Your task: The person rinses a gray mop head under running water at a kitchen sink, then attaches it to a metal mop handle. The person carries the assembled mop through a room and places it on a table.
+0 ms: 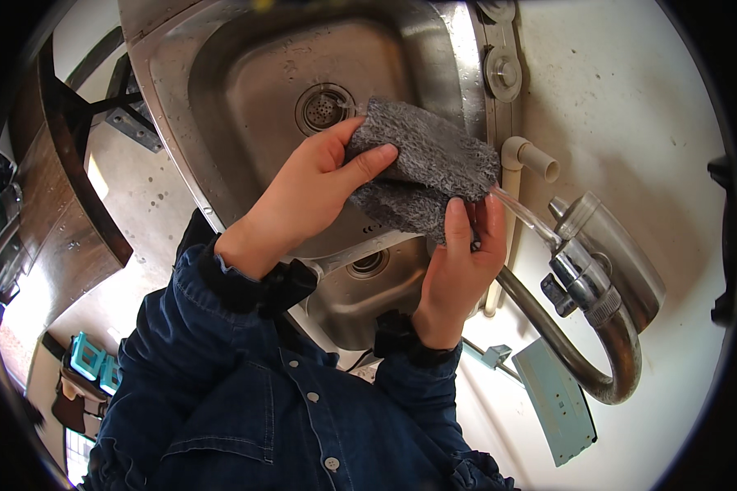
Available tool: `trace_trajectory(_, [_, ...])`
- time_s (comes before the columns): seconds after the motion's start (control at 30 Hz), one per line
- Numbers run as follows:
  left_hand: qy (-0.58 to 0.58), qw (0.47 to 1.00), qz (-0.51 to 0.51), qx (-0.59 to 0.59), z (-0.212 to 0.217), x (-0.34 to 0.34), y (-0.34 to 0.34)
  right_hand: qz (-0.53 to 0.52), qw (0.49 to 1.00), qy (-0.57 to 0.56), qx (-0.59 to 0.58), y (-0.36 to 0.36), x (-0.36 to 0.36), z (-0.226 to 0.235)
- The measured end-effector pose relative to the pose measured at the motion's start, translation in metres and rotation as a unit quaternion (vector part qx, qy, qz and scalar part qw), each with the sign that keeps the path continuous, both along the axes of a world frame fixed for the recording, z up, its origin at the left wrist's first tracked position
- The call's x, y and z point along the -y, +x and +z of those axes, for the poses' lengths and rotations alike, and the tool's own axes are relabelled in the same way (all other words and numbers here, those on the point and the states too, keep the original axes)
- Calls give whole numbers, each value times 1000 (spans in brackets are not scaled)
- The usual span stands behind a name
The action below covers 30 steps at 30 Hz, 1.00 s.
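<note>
Both hands hold a gray fuzzy cloth [426, 168] over the big steel sink [246, 98]. The cloth is folded and sits near the middle of the picture, just to the 4 o'clock side of the round drain [324, 107].

The left hand [307, 192] comes up from 7 o'clock. Its grip is pinching the cloth's left edge, thumb on top and fingers behind. The right hand [458, 262] comes up from 6 o'clock. Its grip is pressed onto the bottom of the cloth, fingers folded over the lower edge.

A thin stream of water [526, 214] runs from the faucet [585, 262] at 3 o'clock and hits the cloth's right corner, right by the right fingertips.

The step looks like wetting the cloth under the tap. To do it well, I think the hands should keep the cloth over the sink so drips fall inside and not on the dark blue sleeves [246, 282]. Only one corner meets the water now, so sliding the cloth toward 3 o'clock would let more of it get wet. Opening the fold a bit would help the inside get wet too. A soft squeeze would spread the water. The stream is thin, so going slow seems best.

A smaller sink bowl [368, 295] lies under the wrists. A white pipe [526, 155] sticks out at 2 o'clock.
</note>
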<state>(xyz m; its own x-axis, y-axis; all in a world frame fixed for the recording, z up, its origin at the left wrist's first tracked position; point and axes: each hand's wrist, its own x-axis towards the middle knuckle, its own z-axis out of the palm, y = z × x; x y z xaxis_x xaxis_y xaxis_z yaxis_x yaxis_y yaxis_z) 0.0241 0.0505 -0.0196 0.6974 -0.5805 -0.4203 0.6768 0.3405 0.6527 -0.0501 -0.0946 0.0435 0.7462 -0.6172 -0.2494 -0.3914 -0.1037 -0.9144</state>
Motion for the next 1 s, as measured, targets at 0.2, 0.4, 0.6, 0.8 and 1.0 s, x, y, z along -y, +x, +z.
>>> trace_trajectory(0.2, [-43, 998, 35, -4, 2, 0, -5, 1, 1000, -24, 19, -5, -1, 1])
trace_trajectory(0.4, [-75, 995, 37, -52, 1, -3, -3, 63, 998, 0, -12, 0, -2, 5])
trace_trajectory(0.6, [-154, 971, 114, -146, -2, 0, 0, 122, 991, 47, -30, 4, 2, -5])
trace_trajectory(0.8, [-200, 955, 121, -181, -5, -7, 7, 84, 980, 59, -171, -6, 12, -1])
trace_trajectory(1.0, [-186, 965, 104, -150, -6, -3, 5, 51, 996, 72, -24, -7, 6, 5])
